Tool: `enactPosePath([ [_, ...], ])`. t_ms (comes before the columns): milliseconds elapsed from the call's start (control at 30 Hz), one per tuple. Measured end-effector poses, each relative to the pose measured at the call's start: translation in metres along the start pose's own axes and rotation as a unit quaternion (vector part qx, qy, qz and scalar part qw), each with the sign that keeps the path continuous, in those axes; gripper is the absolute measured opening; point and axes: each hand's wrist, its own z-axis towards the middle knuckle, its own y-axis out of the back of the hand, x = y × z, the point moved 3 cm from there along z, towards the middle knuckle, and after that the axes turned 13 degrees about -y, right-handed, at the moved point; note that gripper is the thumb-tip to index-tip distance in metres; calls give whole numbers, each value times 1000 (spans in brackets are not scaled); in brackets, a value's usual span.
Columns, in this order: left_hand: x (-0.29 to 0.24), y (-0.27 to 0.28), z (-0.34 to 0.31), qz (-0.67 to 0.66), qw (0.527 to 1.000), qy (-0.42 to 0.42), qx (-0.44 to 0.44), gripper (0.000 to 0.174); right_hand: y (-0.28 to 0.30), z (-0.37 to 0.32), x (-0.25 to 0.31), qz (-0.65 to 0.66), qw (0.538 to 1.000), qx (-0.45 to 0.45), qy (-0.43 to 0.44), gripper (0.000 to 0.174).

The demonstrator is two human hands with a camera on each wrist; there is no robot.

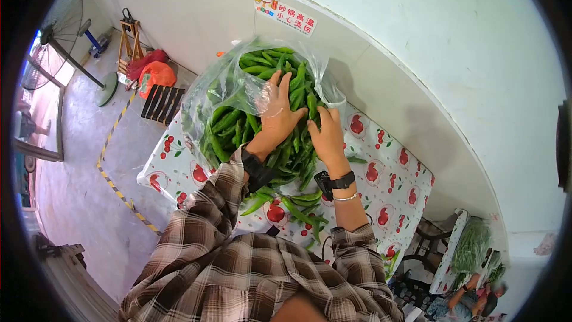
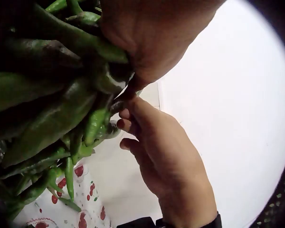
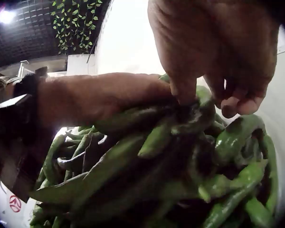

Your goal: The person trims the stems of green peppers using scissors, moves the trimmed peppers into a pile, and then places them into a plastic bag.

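A heap of long green peppers [image 1: 226, 122] fills a clear plastic bag [image 1: 199, 92] on the table. My left hand [image 1: 277, 113] lies over the heap, fingers extended, its thumb towards the right hand. Just right of it, my right hand [image 1: 329, 140] touches the peppers at the heap's right side, fingers lightly bent. In the left wrist view, the tips of the left hand [image 2: 152, 38] and right hand [image 2: 168, 147] meet beside a pepper. In the right wrist view, the right hand [image 3: 218, 47] has thumb and fingertips apart over the peppers [image 3: 237, 185]; some contact is hidden in shadow.
Loose peppers [image 1: 298, 211] lie on the fruit-patterned tablecloth [image 1: 372, 185] near my body. A wall with a sign [image 1: 286, 12] rises behind the table. On the left stand a fan [image 1: 108, 88] and a black slatted stool [image 1: 162, 104]. Another person [image 1: 465, 304] is at the lower right.
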Motion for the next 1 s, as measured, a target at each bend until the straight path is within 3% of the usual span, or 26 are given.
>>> enactPosePath([
  [100,-1,-1,0,70,997,-16,1,94,13,5,0,18,1000,-23,-7,40],
  [200,1,-2,0,76,996,-36,-7,92,26,12,7,21,996,-84,-22,49],
  [333,-5,1,5,74,997,-25,7,87,31,26,1,36,985,-166,-38,53],
  [433,3,-6,8,60,996,-67,2,88,42,32,-25,37,973,-218,-68,51],
  [500,9,-10,11,45,996,-79,5,87,38,44,-37,40,985,-146,-86,42],
  [533,8,-10,13,75,993,-93,20,87,33,48,-48,35,989,-140,-44,23],
  [633,7,-11,23,120,988,-92,39,84,34,51,-52,132,984,-111,-41,14],
  [700,6,-15,28,130,984,-114,40,82,48,41,-36,184,971,-146,-37,17],
  [833,6,-22,34,152,979,-113,69,81,77,22,-20,311,943,-91,-70,21],
  [900,12,-28,33,146,981,-115,58,81,92,7,-3,414,903,-3,-110,23],
  [1000,22,-31,28,171,977,-109,66,83,98,-8,6,413,910,2,-40,25],
])
